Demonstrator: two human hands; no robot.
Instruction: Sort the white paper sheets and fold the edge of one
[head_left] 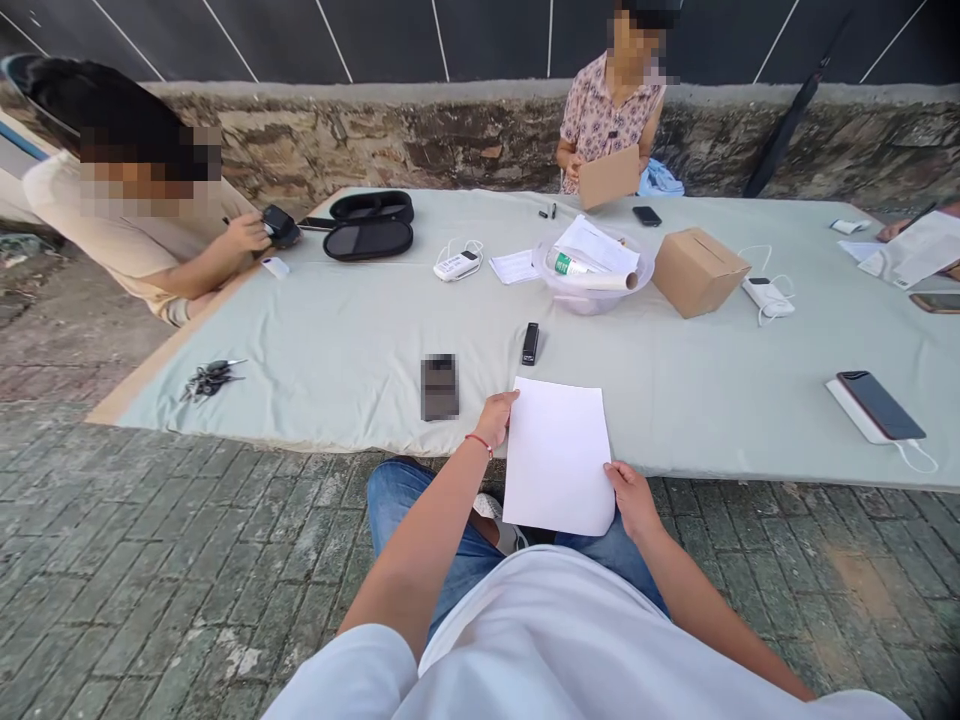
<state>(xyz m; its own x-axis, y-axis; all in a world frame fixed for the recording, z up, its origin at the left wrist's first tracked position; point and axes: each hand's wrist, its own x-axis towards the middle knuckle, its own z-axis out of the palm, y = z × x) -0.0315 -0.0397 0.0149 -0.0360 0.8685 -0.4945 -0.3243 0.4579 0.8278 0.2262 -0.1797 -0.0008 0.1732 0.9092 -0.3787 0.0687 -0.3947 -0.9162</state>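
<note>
A blank white sheet of paper (559, 460) is held between my two hands, partly above the table's front edge and partly over my lap. My left hand (496, 418) grips its upper left side, a red band round the wrist. Lower on the opposite side, my right hand (632, 497) pinches the paper's right edge. Just beyond the sheet lies a small black stapler-like object (530, 344). Left of my left hand rests a dark phone-sized item (439, 387), its surface blurred out.
The cloth-covered table (337, 350) carries keys (212, 379), a black case (369, 238), a plastic bowl (589, 297) with papers, a cardboard box (697, 272) and a phone (879, 403). One person (142, 210) sits left; another (611, 120) across holds cardboard (609, 178). Papers are held at far right.
</note>
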